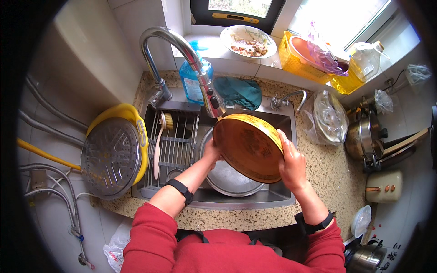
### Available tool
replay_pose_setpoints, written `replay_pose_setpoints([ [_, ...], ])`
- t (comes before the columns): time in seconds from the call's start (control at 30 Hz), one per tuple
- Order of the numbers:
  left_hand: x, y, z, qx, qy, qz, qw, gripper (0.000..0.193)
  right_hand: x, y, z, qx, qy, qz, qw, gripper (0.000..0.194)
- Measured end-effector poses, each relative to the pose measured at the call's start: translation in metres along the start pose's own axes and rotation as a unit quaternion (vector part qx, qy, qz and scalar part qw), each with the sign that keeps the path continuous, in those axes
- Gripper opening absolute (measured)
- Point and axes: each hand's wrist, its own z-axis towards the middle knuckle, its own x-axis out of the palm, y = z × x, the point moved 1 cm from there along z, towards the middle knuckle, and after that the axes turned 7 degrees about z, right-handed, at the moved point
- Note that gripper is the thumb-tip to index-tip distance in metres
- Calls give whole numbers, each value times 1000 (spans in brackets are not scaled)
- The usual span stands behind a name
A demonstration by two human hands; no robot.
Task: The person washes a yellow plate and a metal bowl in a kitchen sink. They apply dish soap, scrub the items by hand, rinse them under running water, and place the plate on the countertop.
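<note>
Both hands hold a large round bowl [249,150], yellow outside and brown inside, tilted on its side over the sink [235,204]. My left hand [211,152] grips its left edge, with the fingers partly hidden. On the right edge is my right hand [292,162], thumb near the top of the rim. The chrome faucet's spray head [214,100] hangs at the bowl's upper rim; whether water runs I cannot tell. Beneath the bowl a round metal pan or lid [232,181] lies in the basin. A pink-handled brush [158,146] rests on the drying rack [184,150] at the left.
A blue soap bottle [194,82] and a teal cloth [239,92] are behind the sink. Left of it, a perforated metal steamer plate [111,158] leans on a yellow basin [141,126]. A small tap [286,100], a plastic-wrapped dish [327,117] and pots [365,140] stand to the right.
</note>
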Motion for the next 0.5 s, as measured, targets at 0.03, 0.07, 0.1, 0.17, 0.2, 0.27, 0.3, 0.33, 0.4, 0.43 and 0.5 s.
replay_pose_setpoints([
  [0.03,-5,-7,0,11,-2,38,999,23,-1,-1,1,-23,-1,4,1000,74],
  [0.07,-10,-17,1,69,-8,78,995,29,-2,-2,2,-49,3,-2,999,74],
  [0.1,-15,-31,2,211,31,111,971,35,-2,-4,3,-72,11,-5,997,74],
  [0.17,-14,-53,-6,299,94,94,945,41,-2,-8,5,-108,32,-25,993,72],
  [0.2,-16,-64,-14,370,107,183,905,47,0,-10,6,-120,46,-39,991,71],
  [0.27,-11,-77,-35,414,83,310,852,57,3,-14,6,-147,64,-78,984,65],
  [0.3,-7,-84,-46,483,55,349,801,59,6,-16,6,-146,60,-73,985,63],
  [0.33,-6,-88,-53,475,44,368,798,61,9,-18,5,-148,53,-68,985,62],
  [0.4,-2,-95,-63,511,5,369,777,54,15,-23,5,-135,36,-53,989,60],
  [0.43,0,-97,-67,505,-2,371,779,51,17,-25,5,-125,28,-35,991,60],
  [0.5,4,-98,-71,545,-36,378,748,48,20,-27,0,-102,-2,3,995,59],
])
